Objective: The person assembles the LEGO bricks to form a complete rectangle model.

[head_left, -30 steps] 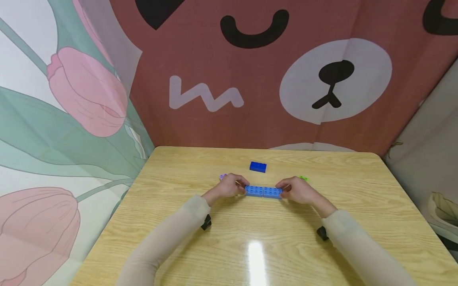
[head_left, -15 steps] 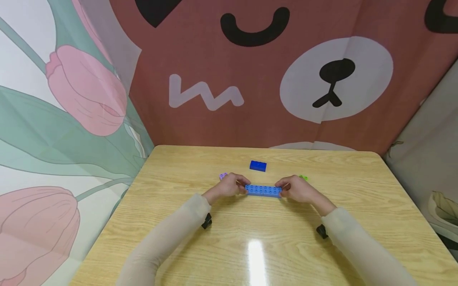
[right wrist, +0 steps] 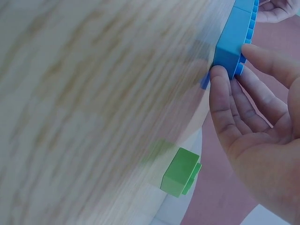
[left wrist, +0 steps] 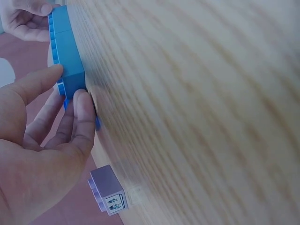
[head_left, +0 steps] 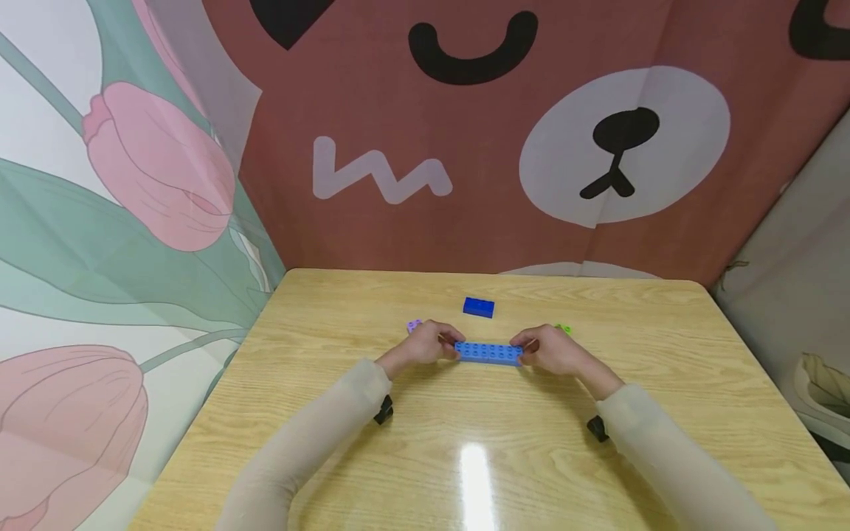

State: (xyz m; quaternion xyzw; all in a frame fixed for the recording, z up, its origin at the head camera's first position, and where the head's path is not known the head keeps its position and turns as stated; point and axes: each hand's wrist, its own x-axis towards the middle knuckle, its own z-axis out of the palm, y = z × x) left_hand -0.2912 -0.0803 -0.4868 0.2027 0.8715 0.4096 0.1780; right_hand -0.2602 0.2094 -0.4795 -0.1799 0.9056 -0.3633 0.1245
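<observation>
Two light blue toy bricks lie end to end in a straight row at the middle of the table, their studs facing up. My left hand (head_left: 427, 344) grips the outer end of the left light blue brick (head_left: 471, 352), thumb and fingertips around it in the left wrist view. At the opposite end, my right hand (head_left: 551, 350) holds the right light blue brick (head_left: 506, 355) the same way. Between the bricks, no gap shows in the head view. Behind them sits a dark blue brick (head_left: 479, 307).
A purple brick (left wrist: 107, 185) with a printed label stands beyond the left hand. Beyond the right hand is a green brick (right wrist: 180, 171). The wooden table (head_left: 485, 420) meets a brown bear-print curtain (head_left: 425, 236) at its far edge.
The narrow gap between the two light blue bricks has closed as my hands brought them together. The dark blue, purple and green bricks stay where they were.
</observation>
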